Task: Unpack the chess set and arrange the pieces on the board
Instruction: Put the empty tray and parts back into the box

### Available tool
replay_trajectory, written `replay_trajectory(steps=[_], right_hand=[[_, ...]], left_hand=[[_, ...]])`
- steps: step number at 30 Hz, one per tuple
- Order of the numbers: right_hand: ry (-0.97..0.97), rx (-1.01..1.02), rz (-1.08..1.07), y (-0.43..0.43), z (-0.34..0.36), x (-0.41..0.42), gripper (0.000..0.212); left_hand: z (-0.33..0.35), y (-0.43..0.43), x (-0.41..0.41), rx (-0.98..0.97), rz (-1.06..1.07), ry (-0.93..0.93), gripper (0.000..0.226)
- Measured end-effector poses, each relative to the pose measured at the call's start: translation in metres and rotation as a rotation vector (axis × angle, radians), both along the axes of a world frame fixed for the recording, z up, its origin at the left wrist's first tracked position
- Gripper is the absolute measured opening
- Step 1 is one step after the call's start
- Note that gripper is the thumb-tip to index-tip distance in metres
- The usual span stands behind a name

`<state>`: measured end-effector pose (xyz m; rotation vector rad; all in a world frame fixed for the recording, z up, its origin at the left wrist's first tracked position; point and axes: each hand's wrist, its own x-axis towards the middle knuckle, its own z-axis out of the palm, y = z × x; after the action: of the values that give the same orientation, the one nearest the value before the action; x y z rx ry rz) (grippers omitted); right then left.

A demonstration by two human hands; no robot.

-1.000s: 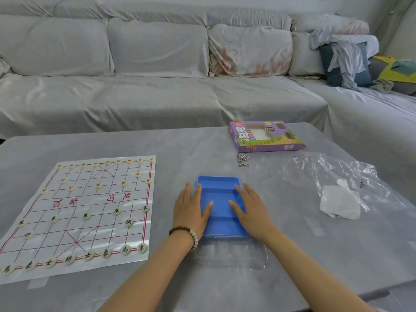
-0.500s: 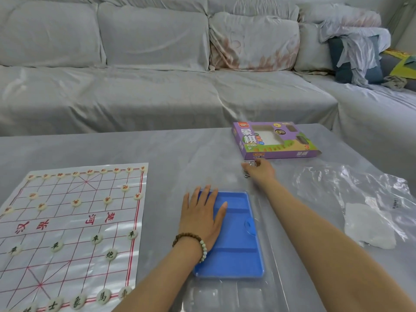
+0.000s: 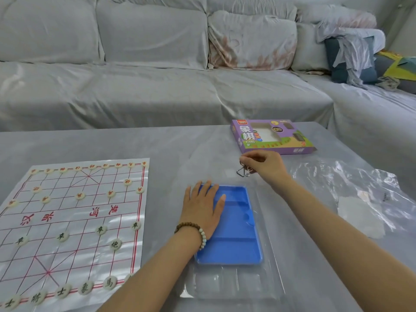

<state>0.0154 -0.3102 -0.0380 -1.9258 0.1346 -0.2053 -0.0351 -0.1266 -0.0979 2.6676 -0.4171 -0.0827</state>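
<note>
Your left hand [image 3: 202,210] lies flat with straight fingers, holding nothing, its palm and fingers pressing on the upper left part of the blue tray [image 3: 234,244] in the lower middle of the frame. A beaded bracelet [image 3: 195,230] sits on that wrist. The tray rests on a clear plastic shell [image 3: 236,287] that shows below it and along its right side.

Your right hand [image 3: 266,167] is above and right of the tray, just below the purple box [image 3: 272,137]. Its fingers are curled and pinch the top of a small metal wire thing [image 3: 243,171] with a triangular loop hanging under it. You cannot tell from this view whether the loop touches the table [image 3: 171,145].

The board [image 3: 74,212], a thin printed sheet, lies flat in the lower left of the frame, well apart from the tray. The round pale chess pieces [image 3: 114,244] are set on its line crossings: red-marked ones along the far edge and upper rows, dark-marked ones in the lower rows and along the near edge. Your left forearm covers the sheet's lower right corner.

At the right edge of the frame a crumpled clear plastic bag [image 3: 351,183] lies on the table, with something white [image 3: 360,219] at its lower part. A grey covered sofa [image 3: 157,91] fills the top of the frame.
</note>
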Motion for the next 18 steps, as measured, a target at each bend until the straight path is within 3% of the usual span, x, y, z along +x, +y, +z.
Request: replay_trajectory(steps=[6, 12, 18], right_hand=[[0.231, -0.010, 0.287, 0.009, 0.009, -0.125, 0.003], [0.286, -0.300, 0.467, 0.011, -0.011, -0.176, 0.007], [0.152, -0.318, 0.348, 0.003, -0.007, -0.172, 0.006]], left_hand=[[-0.004, 0.016, -0.026, -0.085, -0.025, -0.047, 0.049], [-0.006, 0.025, -0.046, -0.085, -0.028, -0.033, 0.047], [-0.005, 0.025, -0.047, -0.065, -0.019, -0.022, 0.048]])
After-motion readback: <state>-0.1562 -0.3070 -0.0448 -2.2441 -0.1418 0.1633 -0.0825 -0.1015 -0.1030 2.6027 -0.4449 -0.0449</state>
